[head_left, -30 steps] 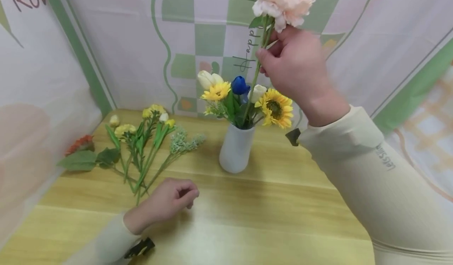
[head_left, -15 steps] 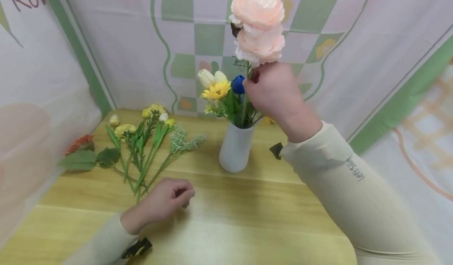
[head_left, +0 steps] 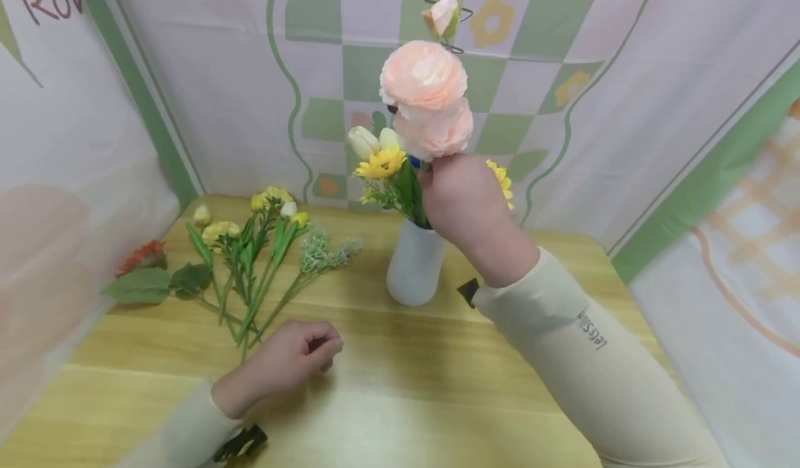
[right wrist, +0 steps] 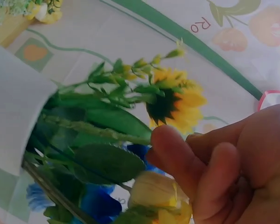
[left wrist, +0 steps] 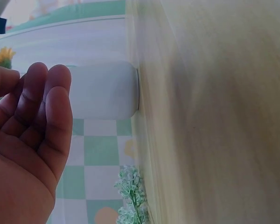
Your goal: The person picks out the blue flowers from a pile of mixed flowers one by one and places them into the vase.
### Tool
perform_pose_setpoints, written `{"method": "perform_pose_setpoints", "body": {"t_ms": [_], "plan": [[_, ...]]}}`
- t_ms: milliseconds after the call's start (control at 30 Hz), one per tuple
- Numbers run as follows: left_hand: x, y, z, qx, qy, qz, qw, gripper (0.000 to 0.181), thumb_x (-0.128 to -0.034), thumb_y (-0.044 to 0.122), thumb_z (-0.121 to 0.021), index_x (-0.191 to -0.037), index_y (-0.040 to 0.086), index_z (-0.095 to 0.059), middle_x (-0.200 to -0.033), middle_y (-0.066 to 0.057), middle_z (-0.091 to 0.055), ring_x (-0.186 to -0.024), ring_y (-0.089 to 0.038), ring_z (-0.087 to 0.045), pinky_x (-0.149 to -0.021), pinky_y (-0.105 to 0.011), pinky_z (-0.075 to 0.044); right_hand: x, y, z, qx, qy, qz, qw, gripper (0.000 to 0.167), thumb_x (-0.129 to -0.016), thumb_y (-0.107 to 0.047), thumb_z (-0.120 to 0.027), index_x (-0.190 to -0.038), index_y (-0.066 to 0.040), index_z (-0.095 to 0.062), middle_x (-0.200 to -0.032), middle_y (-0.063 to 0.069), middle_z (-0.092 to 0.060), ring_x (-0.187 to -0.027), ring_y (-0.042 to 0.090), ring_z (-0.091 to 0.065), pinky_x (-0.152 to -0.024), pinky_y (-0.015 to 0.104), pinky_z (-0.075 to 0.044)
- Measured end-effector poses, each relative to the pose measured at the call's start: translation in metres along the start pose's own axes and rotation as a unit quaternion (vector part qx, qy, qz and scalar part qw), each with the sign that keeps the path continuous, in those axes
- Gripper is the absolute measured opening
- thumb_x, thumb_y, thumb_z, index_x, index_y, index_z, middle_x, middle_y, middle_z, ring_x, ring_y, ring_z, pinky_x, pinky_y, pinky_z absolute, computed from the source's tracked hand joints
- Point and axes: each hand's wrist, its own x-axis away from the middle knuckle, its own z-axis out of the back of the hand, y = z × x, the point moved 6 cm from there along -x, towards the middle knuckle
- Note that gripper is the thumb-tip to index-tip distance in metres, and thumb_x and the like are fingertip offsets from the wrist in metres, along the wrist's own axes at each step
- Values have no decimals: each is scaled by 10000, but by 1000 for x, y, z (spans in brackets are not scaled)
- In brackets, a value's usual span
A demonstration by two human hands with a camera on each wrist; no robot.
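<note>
My right hand (head_left: 459, 201) pinches the stem of a pale pink peony (head_left: 425, 76), which has two full blooms and a bud on top. That stem (right wrist: 100, 131) runs down into the mouth of a white vase (head_left: 414, 266) in the right wrist view. Around it in the vase stand white tulips (head_left: 364, 141), a blue flower (right wrist: 99, 205) and yellow sunflowers (head_left: 380, 164), partly behind my right hand. Above the table, my left hand (head_left: 290, 353) holds nothing, its fingers loosely curled. The peony blooms are out of the right wrist view.
Loose flowers lie on the wooden table (head_left: 400, 412) at the left: an orange flower (head_left: 142, 256), yellow carnations (head_left: 220, 232), small tulips and a pale green sprig (head_left: 319, 251). A printed cloth (head_left: 369, 72) hangs close behind the vase.
My right hand has come down and to the left with the peony, lowering its stem into the vase. The left hand has shifted slightly left.
</note>
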Motion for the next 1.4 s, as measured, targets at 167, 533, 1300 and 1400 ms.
{"method": "perform_pose_setpoints", "body": {"t_ms": [167, 533, 1300, 1400], "plan": [[0, -1, 0, 32, 9, 6, 10000, 211, -1016, 250, -588, -883, 123, -692, -695, 106, -612, -627, -89, -591, -611, -289, -539, 8, -2, -12, 293, 51, 148, 9994, 79, -955, -40, -569, -939, 37, -576, -703, 164, -540, -613, 363, -573, -530, 489, -496], [2, -4, -2, -64, -13, 143, 9999, 221, -1016, 279, -587, -881, 137, -691, -690, 121, -605, -622, -83, -583, -620, -286, -531, 20, 9, -37, -190, -67, -341, 9992, 125, -985, -72, -532, -910, 19, -574, -672, 154, -544, -611, 358, -594, -508, 486, -493], [-3, -1, -8, 228, 87, 19, 9997, 226, -1024, 243, -573, -856, 130, -673, -708, 91, -620, -634, -103, -589, -609, -299, -531, 41, 33, -67, -198, 429, -30, 9989, 149, -975, -136, -602, -968, -20, -695, -799, 197, -657, -703, 404, -645, -599, 542, -518], [-1, 2, -5, 229, 170, 106, 9995, 212, -1023, 226, -574, -859, 135, -672, -719, 83, -624, -652, -112, -600, -621, -301, -539, 47, 35, -68, -421, 631, 207, 9969, 144, -955, -102, -592, -980, 8, -682, -880, 208, -661, -768, 401, -639, -648, 543, -521]]}}
